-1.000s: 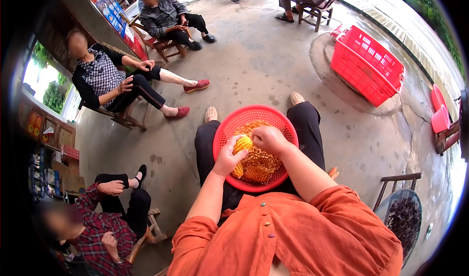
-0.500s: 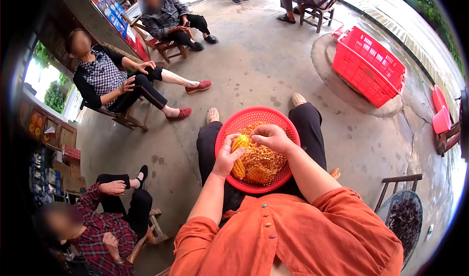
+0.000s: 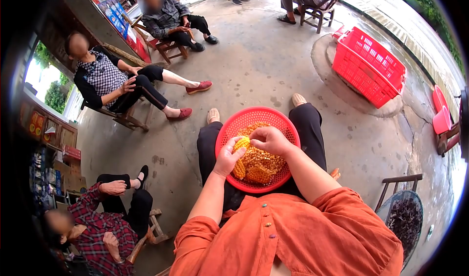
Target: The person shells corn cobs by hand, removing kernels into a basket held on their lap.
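Over red basket, corn cob is grasped by left hand; right hand is held at its edge, grip state cannot be told; kernels heaped below.

Apparently open-air shopfront: packaged goods at left, concrete floor, wooden chairs.

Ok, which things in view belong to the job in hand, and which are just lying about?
In the job, by the look of it:
- left hand, holding a cob
- right hand, close by the cob
- basket
- loose kernels

Apparently just lying about:
- red crate
- pink basin
- red box
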